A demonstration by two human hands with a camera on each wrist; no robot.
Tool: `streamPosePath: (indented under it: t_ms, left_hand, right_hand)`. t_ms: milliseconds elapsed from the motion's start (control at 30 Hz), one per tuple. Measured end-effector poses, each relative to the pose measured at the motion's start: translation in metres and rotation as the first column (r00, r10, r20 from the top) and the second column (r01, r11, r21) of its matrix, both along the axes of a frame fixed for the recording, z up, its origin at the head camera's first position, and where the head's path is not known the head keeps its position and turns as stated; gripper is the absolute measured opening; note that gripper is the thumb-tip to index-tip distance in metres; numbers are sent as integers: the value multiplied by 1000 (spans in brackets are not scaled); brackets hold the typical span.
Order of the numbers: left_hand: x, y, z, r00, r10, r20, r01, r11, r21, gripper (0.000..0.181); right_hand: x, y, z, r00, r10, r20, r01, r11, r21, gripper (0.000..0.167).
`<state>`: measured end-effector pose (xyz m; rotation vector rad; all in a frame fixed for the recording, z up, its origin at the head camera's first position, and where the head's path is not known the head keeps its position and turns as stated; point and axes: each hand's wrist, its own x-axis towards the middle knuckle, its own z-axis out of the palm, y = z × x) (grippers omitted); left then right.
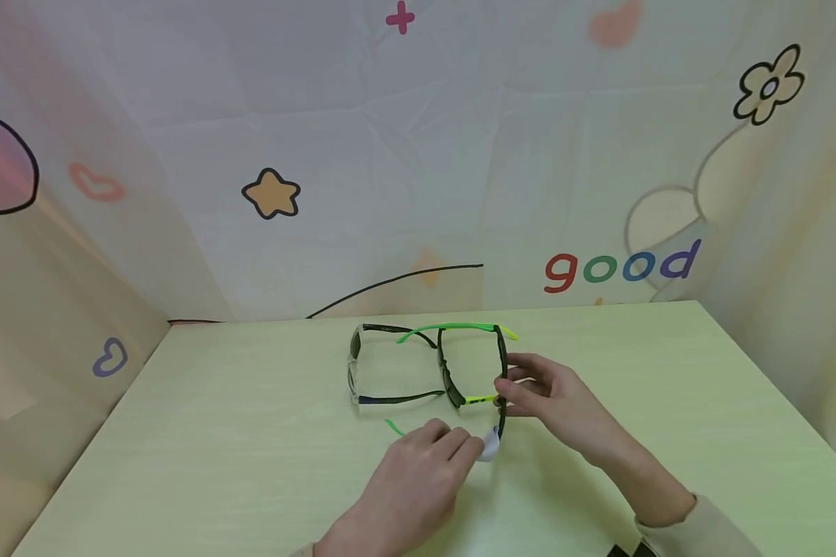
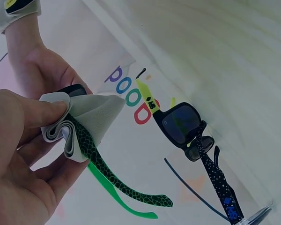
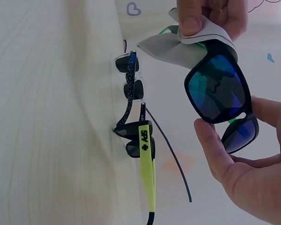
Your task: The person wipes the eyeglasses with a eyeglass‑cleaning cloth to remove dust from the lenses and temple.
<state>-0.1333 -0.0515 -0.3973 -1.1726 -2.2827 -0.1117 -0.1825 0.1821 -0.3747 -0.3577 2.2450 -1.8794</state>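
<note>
Black-framed sunglasses (image 3: 218,89) with blue-green mirrored lenses and green temples are held up between both hands. My left hand (image 1: 418,480) pinches a folded light grey cloth (image 3: 173,50), which is wrapped around one end of the frame where a temple begins. In the left wrist view that temple (image 2: 117,180) comes out of the cloth, black-and-green patterned on one face. My right hand (image 1: 550,394) holds the same sunglasses near the middle of the front, thumb on one side and fingers on the other. The cloth hides the near hinge.
Behind the held pair, black sunglasses with yellow SPY temples (image 3: 146,161) stand on the pale table (image 1: 216,464). Left of them are clear-framed sunglasses (image 1: 353,363) with dark speckled temples. A printed curtain (image 1: 362,155) hangs at the table's back edge.
</note>
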Motion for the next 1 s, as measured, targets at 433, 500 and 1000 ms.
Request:
streamPosePath:
  t_ms: [433, 500, 1000]
  left_hand:
    - [0, 1, 1, 998, 35, 47, -35, 999, -6, 20]
    - [0, 0, 0, 998, 49, 45, -48, 999, -19, 19]
    - [-5, -21, -4, 994, 91, 63, -92, 995, 22, 19]
  right_hand:
    - [0, 2, 2, 999, -22, -34, 22, 1000, 15, 60]
    - [-1, 4, 2, 999, -24, -37, 25, 999, 24, 60]
    - [-4, 18, 4, 999, -3, -38, 4, 1000, 22, 57]
